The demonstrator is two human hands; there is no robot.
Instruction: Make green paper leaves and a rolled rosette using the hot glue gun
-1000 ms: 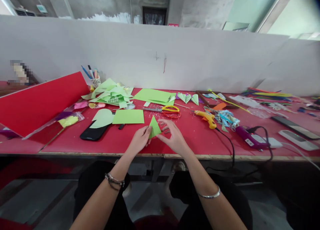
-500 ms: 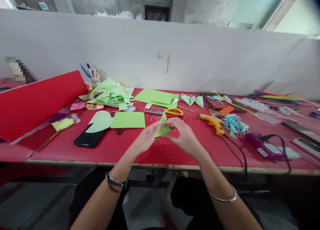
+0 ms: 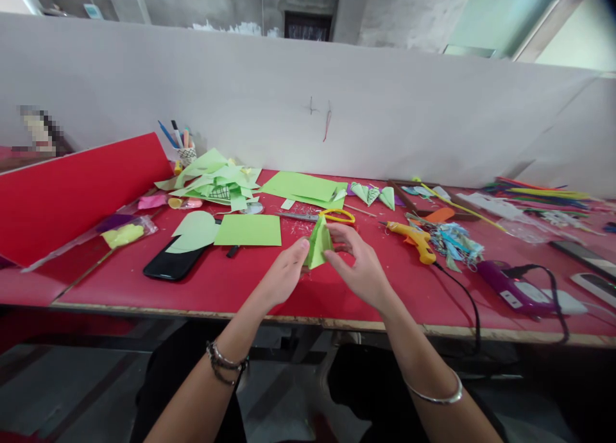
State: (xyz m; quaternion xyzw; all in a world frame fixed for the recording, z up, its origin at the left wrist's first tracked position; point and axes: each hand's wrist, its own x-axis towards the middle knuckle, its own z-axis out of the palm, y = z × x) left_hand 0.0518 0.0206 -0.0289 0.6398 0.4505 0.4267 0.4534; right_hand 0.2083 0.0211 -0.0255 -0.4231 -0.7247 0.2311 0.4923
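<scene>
Compared with a moment ago, our folded green paper (image 3: 317,249) has turned a little between the hands, and its folds now show more open towards us. We have it above the near middle of the red counter (image 3: 312,300), just on the near side of the scissors (image 3: 294,217). Our left hand (image 3: 282,277) keeps its fingers clamped on the left edge; our right hand (image 3: 364,273) has thumb and fingers apart, with the tips at the right edge, and we cannot tell how firmly they touch. To work well, we should, in our judgement, let the left pinch carry the piece and use the right tips only lightly, for thin paper can crease in a wrong place. We should also keep the point straight and the layers even, and press along one fold at a time.
</scene>
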